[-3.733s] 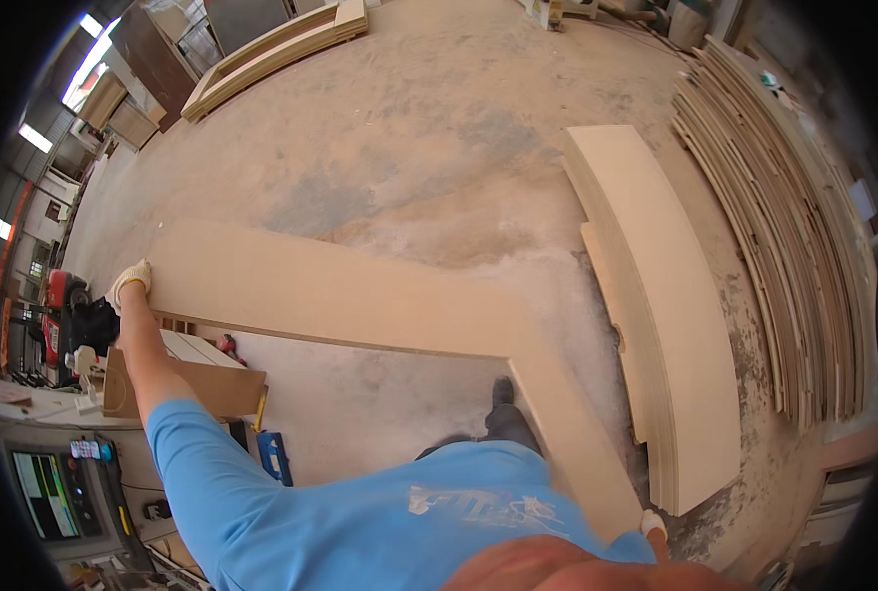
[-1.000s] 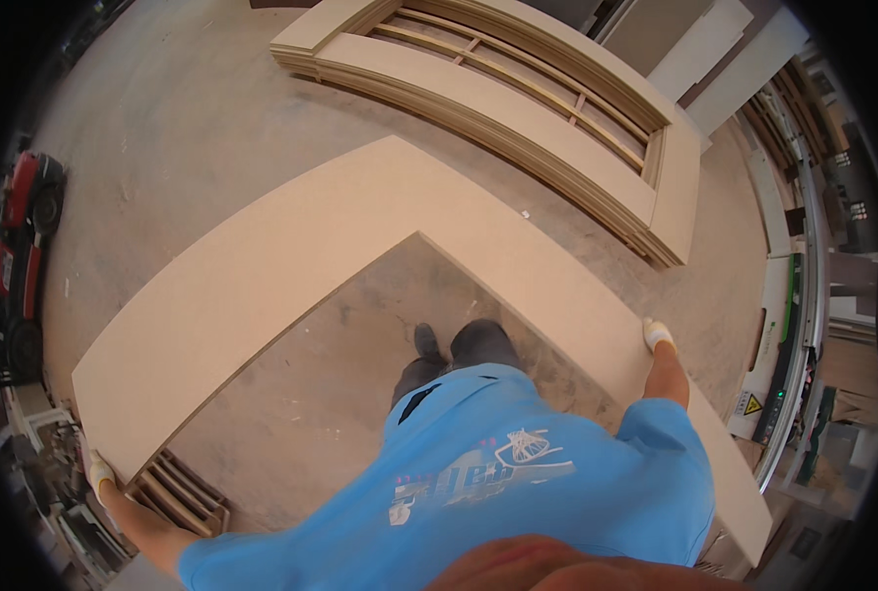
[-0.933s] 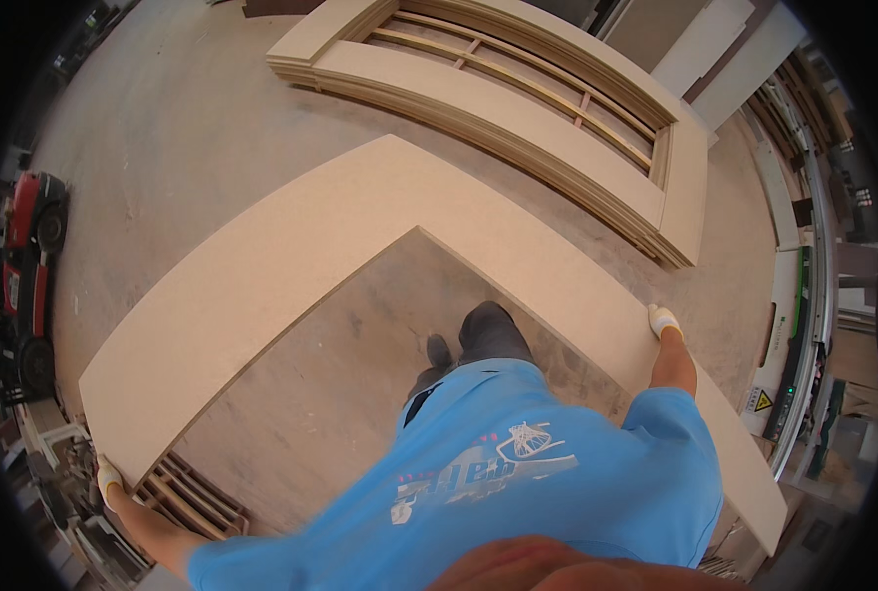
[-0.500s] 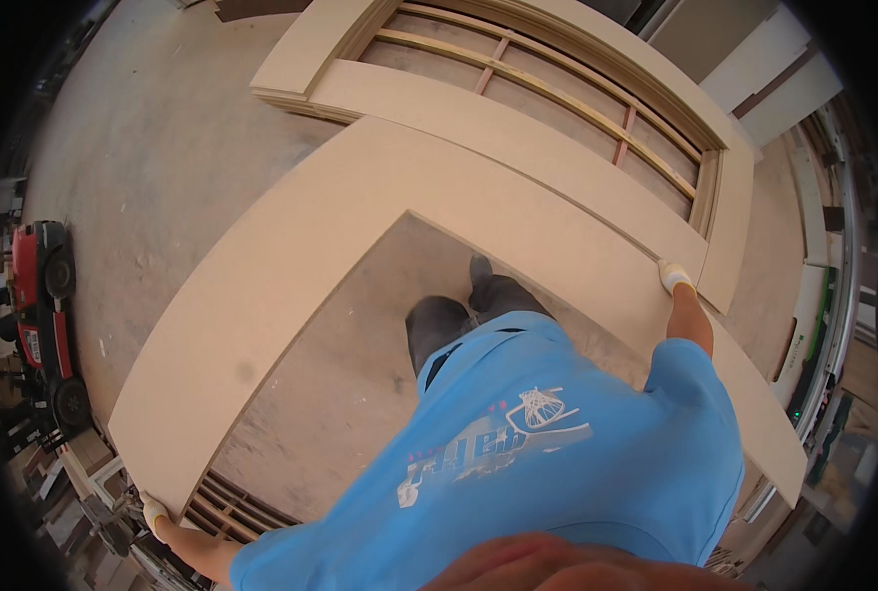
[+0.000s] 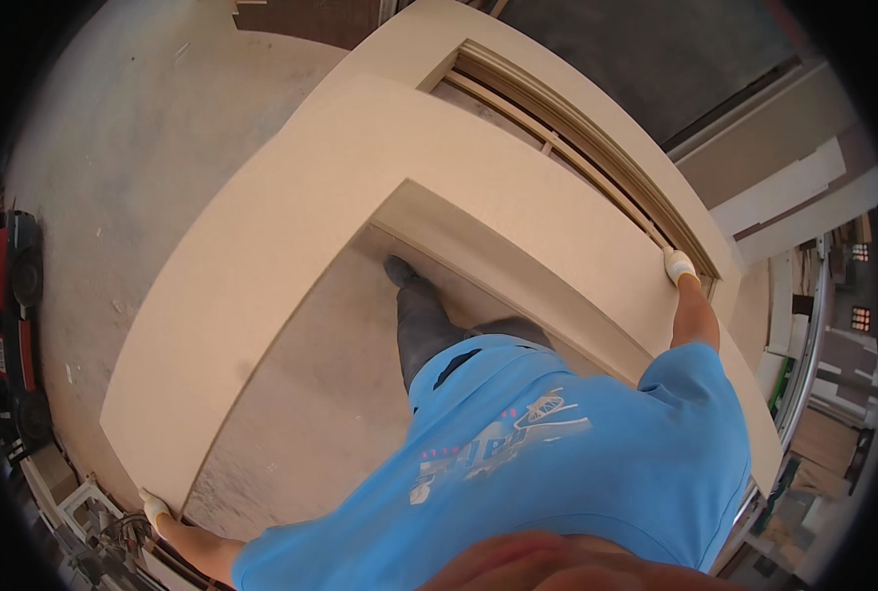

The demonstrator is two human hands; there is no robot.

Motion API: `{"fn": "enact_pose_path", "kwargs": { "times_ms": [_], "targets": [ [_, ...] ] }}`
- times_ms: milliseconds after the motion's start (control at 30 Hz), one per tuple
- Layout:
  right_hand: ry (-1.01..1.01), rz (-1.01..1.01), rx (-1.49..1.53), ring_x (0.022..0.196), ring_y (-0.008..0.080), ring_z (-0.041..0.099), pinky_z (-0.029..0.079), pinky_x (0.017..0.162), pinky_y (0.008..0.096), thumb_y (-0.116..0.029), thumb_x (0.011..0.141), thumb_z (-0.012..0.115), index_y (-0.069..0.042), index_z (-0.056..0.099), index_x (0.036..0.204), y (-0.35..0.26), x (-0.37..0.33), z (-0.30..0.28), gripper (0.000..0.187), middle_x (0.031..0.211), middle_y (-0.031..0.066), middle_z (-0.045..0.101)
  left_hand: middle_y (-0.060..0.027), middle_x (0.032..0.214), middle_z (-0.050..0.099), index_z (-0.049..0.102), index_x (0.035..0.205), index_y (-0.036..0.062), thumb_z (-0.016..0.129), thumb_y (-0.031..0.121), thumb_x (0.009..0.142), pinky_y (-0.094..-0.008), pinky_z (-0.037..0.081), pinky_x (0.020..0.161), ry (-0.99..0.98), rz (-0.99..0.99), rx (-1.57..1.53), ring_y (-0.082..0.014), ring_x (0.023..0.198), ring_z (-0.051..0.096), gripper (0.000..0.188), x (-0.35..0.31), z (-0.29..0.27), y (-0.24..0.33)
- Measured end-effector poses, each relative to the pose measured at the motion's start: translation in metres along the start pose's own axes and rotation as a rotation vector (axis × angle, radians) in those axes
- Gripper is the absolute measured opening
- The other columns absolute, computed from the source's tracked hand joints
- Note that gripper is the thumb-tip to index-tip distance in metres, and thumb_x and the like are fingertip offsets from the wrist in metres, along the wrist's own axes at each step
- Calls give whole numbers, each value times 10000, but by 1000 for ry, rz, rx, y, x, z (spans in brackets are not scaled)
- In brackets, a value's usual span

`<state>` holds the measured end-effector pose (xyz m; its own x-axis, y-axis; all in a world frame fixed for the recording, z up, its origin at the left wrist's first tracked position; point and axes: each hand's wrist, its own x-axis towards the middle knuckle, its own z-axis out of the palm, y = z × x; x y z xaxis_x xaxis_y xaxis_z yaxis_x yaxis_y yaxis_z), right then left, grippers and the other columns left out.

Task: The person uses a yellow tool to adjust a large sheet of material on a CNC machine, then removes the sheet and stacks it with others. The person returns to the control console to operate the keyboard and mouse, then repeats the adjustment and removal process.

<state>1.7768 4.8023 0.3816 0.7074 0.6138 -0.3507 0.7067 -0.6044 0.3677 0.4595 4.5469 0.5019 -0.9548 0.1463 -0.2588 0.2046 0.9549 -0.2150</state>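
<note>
Person in blue shirt carries a big L-shaped fibreboard panel [image 5: 291, 246], tan, held roughly flat at about waist height over the concrete floor [image 5: 114, 128]. Left hand [image 5: 153, 508], white glove, clamped on the panel's near-left end, lower-left of view, arm stretched out. Right hand [image 5: 679, 266], also white-gloved, grips the far edge of the panel's right leg, arm extended fwd. Both hands closed on the board, well apart, one per leg of the L. Panel's inner corner sits just ahead of the person's legs; one dark shoe [image 5: 400, 271] shows on the floor under the opening. The panel's corner overlaps a stack of curved frame pieces [image 5: 597, 138], same tan colour, lying on the floor beyond; can't tell if touching. Red machine [image 5: 10, 295] at the floor's left edge, well apart from the panel. Metal clutter near left hand, too small to make out.
</note>
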Motion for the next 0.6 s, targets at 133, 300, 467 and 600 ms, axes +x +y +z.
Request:
{"fn": "enact_pose_path", "kwargs": {
  "times_ms": [133, 300, 467, 600],
  "targets": [
    [-50, -49, 79, 1337, 439, 538, 411, 1141, 490, -539, 1060, 274, 18, 662, 1304, -60, 41, -88, 722, 1367, 259, 620, -216, 1333, 670, 628, 1367, -13, 285, 744, 1004, -479, 463, 1056, 11, 13, -2, -381, 1237, 633, 907, 25, -36, 68],
    [-61, -29, 191, 1379, 408, 505, 397, 1150, 490, -521, 1069, 268, -13, 613, 1386, -102, 93, -146, 691, 1432, 256, 566, -217, 1332, 670, 628, 1364, -18, 287, 746, 1002, -476, 462, 1057, 32, 33, -18, -382, 1236, 633, 911, 35, -67, 138],
    [-11, -195, 10, 1403, 400, 480, 377, 1170, 482, -540, 1072, 236, -14, 585, 1416, -119, 184, -156, 719, 1465, 247, 539, -219, 1330, 670, 629, 1361, -22, 289, 748, 1000, -474, 462, 1058, 21, 14, -33, -382, 1236, 633, 916, 16, -47, 205],
    [-135, -107, -112, 1442, 376, 442, 348, 1209, 452, -522, 1085, 210, 7, 552, 1441, -105, 264, -152, 723, 1507, 244, 502, -220, 1329, 671, 630, 1358, -26, 291, 750, 999, -472, 461, 1058, 20, -22, -48, -383, 1236, 632, 920, -21, -22, 263]
  ]
}}
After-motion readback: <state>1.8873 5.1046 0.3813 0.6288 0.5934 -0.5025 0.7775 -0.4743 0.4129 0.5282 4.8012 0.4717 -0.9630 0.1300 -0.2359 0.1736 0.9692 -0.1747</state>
